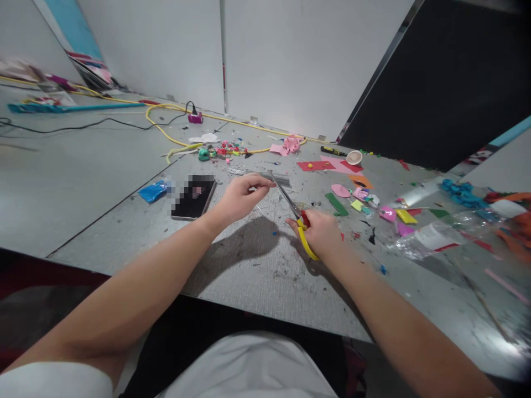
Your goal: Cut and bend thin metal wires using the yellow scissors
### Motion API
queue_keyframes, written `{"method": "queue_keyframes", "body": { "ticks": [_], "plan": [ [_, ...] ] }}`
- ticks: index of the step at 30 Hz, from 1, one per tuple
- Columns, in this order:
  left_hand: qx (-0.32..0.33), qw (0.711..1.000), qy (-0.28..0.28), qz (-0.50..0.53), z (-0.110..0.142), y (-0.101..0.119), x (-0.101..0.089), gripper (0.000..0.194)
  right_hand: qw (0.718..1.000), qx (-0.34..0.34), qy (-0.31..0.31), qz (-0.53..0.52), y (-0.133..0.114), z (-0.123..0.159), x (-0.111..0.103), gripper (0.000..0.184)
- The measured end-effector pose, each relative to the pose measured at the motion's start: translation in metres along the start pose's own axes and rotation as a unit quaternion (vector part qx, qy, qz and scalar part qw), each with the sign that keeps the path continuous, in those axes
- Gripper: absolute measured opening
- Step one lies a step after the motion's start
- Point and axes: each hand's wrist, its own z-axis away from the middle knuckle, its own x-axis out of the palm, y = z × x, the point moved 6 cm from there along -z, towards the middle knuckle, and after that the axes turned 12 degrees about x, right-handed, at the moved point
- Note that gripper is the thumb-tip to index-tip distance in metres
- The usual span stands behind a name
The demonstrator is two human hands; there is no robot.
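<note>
Smooth white wall panels (pixel 286 61) behind a wide grey tabletop (pixel 95 166), large flat black panel (pixel 435 77) at right, light-blue strip (pixel 77 27) upper left, bright glare (pixel 512 349) lower right

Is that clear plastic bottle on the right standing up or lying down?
Lying on its side: the bottle stretches lengthwise along the right part of the tabletop.

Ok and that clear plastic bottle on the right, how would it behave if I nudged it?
The bottle would probably roll, since it lies on its side and looks round. Its see-through, thin-looking plastic suggests it may be light and dent easily.
</note>
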Motion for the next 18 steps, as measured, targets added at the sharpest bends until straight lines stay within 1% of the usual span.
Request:
{"method": "queue_keyframes", "body": {
  "ticks": [3,8,14,18],
  "plan": [
    [-0.002,1.0,-0.003,0.001,0.001,-0.002,0.001,0.017,1.0,0.017,0.002,-0.015,0.001,-0.001,0.002,0.058],
    [-0.028,1.0,0.001,0.005,0.002,-0.003,0.003,0.018,0.995,0.062,-0.021,-0.069,0.012,-0.005,0.006,0.054],
    [-0.091,0.992,0.031,0.084,0.004,0.002,0.002,0.016,0.982,0.112,-0.036,-0.151,0.029,-0.008,0.015,0.046],
    [-0.099,0.986,0.046,0.125,0.006,-0.003,0.001,0.014,0.97,0.137,-0.016,-0.198,0.036,-0.01,0.019,0.052]
  ]
}}
